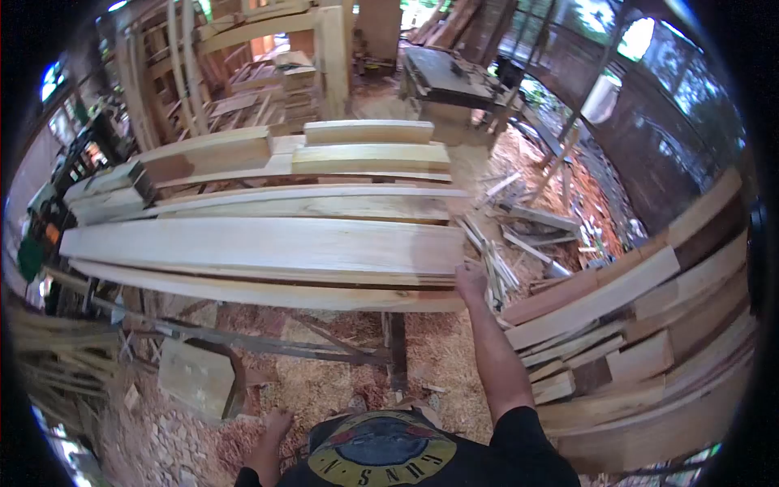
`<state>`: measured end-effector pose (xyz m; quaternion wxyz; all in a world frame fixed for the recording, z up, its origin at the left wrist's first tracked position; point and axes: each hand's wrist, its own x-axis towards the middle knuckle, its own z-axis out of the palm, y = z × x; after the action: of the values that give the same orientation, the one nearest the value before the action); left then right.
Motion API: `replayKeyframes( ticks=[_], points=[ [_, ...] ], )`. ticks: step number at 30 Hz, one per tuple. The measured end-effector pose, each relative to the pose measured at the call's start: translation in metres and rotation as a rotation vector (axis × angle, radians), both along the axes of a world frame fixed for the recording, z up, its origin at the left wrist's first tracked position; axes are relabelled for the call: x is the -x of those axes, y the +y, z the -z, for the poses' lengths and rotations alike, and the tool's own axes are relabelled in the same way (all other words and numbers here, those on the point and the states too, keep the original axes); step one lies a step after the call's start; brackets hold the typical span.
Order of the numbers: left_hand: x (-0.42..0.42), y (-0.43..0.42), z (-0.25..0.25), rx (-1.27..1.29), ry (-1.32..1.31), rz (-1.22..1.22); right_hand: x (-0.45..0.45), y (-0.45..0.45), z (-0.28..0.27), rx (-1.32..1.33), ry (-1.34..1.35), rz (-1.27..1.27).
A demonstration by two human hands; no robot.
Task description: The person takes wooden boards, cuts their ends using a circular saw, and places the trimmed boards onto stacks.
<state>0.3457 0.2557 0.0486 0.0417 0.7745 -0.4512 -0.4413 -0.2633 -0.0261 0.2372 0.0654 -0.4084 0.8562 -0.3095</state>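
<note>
My right hand (471, 282) is closed on the right end of a wide, pale wooden plank (268, 245), its arm stretched forward. Long and smooth, this plank lies across the workbench from left to right. Just in front of it runs a narrower board (284, 290), close below my right hand. Low beside my body hangs my left hand (278, 424), with its fingers curled and nothing visible in them. The floor with wood shavings (312, 390) shows around that hand.
Behind the plank lie several more boards and thick beams (369, 158). Stacked planks (600, 296) stand close on my right. Offcuts (535, 219) litter the ground past the bench end. A wooden block (195, 376) sits at lower left, and a dark table (446, 75) stands farther back.
</note>
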Motion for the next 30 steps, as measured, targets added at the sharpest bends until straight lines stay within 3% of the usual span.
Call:
replayKeyframes(
  ticks=[1,3,4,5,6,8,9,11,13,15,16,20,23,27,30],
  points=[
    [0.003,-0.006,0.024,0.021,0.137,-0.119,0.018,-0.015,0.041,-0.001,-0.024,0.02],
    [0.01,-0.023,0.009,0.028,0.461,-0.403,0.038,-0.024,0.074,0.003,-0.063,-0.062],
    [0.026,-0.045,-0.029,0.132,0.409,-0.407,0.04,-0.019,0.065,0.008,-0.085,-0.165],
    [0.022,-0.068,-0.019,0.173,0.502,-0.411,0.041,-0.022,0.071,0.077,-0.226,-0.185],
    [0.037,-0.091,-0.079,0.324,0.429,-0.41,0.043,-0.026,0.077,0.147,-0.368,-0.2],
    [0.038,-0.15,-0.063,0.539,0.453,-0.503,0.055,-0.038,0.083,0.027,-0.262,-0.148],
    [0.048,-0.171,-0.111,0.626,0.539,-0.58,0.071,-0.046,0.09,-0.006,-0.217,-0.135],
    [0.053,-0.228,-0.107,0.676,0.743,-0.703,0.12,-0.067,0.121,-0.245,0.289,-0.377],
    [0.06,-0.267,-0.138,0.662,0.923,-0.825,0.114,-0.091,0.114,-0.206,0.1,-0.328],
    [0.071,-0.289,-0.175,0.65,1.029,-0.881,0.083,-0.08,0.066,0.086,-0.797,-0.002],
    [0.072,-0.299,-0.183,0.679,1.084,-0.858,0.069,-0.07,0.024,-0.149,-0.811,-0.106],
    [0.083,-0.319,-0.219,0.59,1.007,-0.923,0.062,-0.082,0.039,-0.033,-0.97,-0.308],
    [0.077,-0.328,-0.205,0.59,0.979,-0.817,0.061,-0.081,0.036,-0.041,-0.912,-0.269],
    [0.059,-0.33,-0.201,0.586,1.127,-0.894,0.05,-0.058,0.016,-0.014,-0.905,-0.312],
    [0.03,-0.339,-0.193,0.586,1.073,-0.901,0.033,-0.015,-0.011,0.041,-0.995,-0.386]
  ],
)
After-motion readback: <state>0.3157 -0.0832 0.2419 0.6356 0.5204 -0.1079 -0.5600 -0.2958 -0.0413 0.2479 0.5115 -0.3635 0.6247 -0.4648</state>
